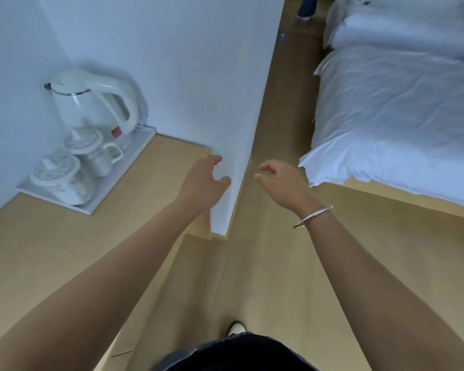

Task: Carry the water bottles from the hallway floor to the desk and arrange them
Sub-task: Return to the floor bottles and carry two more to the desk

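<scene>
A person reaches both arms forward at centre frame, the left hand (208, 180) and the right hand (280, 179) each empty, fingers loosely curled and apart. A bangle (312, 216) circles the right wrist. No water bottles show anywhere in the frame, so their look and position cannot be told. At left, the wooden desk (65, 250) carries a tray (97, 202) with a white kettle (91, 103) and two lidded cups (70, 167). A white wall corner (225, 129) juts out between the hands; a bed (399, 116) fills the upper right. The likely risks: the left arm clipping that corner, or bottles later crowding the tray and toppling the cups.
</scene>
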Demonstrator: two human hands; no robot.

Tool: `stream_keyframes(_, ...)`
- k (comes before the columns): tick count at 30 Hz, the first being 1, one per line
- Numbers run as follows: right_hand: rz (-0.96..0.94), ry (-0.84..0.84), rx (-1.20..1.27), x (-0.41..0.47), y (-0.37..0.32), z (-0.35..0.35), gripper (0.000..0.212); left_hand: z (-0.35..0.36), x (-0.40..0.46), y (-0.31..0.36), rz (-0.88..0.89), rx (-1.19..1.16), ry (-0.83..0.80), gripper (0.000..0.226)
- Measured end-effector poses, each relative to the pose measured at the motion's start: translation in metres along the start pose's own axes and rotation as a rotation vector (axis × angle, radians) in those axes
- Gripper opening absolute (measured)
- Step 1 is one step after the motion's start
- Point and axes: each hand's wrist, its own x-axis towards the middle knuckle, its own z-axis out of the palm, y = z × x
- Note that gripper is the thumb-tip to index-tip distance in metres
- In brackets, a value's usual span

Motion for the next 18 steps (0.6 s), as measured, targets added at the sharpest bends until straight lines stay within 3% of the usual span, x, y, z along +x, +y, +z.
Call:
stream_keyframes(10,0.186,0.085,0.015,0.033,0.073,-0.054,0.034,0.076,0.088,0.053,0.129,0.072,-0.208,0.049)
stream_keyframes(18,0.282,0.095,-0.033,0.108,0.094,-0.081,0.033,0.104,0.184,0.073,0.239,0.214,-0.340,0.045)
